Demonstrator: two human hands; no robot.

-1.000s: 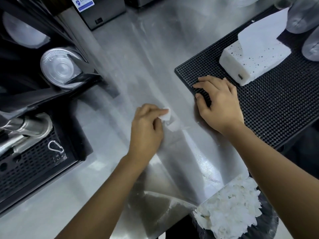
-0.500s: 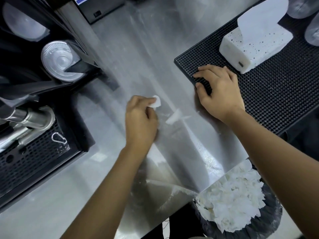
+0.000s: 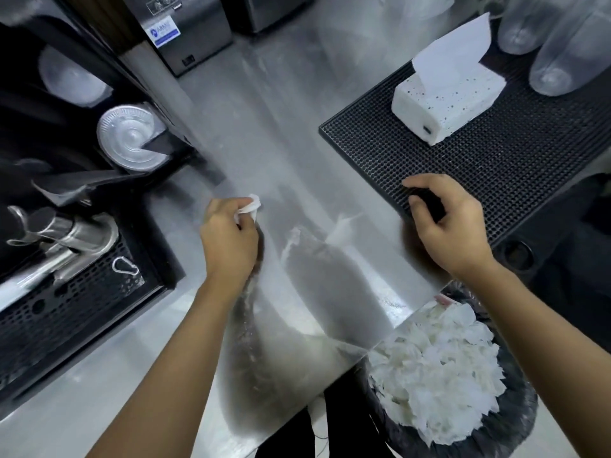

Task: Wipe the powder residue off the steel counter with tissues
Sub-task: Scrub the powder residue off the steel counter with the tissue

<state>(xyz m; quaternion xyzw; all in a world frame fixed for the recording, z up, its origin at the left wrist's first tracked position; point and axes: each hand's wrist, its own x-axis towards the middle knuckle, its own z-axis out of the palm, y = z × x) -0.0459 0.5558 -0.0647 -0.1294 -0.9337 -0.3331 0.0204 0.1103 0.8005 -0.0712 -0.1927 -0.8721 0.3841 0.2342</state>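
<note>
The steel counter point(image 3: 264, 133) runs up the middle of the head view, dusted with faint white powder; a thicker white streak of powder residue point(image 3: 291, 241) lies between my hands. My left hand point(image 3: 228, 242) is shut on a small crumpled white tissue point(image 3: 249, 204) that pokes out past its fingers and presses on the counter. My right hand point(image 3: 453, 226) rests with curled fingers on the near corner of the black rubber bar mat point(image 3: 496, 166), holding nothing. A white tissue pack point(image 3: 446, 100) with one sheet sticking up sits on the mat.
A black-lined bin point(image 3: 436, 385) full of used white tissues stands below the counter's near right edge. A black machine with a perforated drip tray point(image 3: 66, 302) and a stack of lids point(image 3: 130, 137) fills the left. Clear plastic cups point(image 3: 555, 54) stand at the far right.
My left hand has slid the tissue to the left across the counter, away from the white streak. My right hand has shifted a little along the mat's corner and curled its fingers.
</note>
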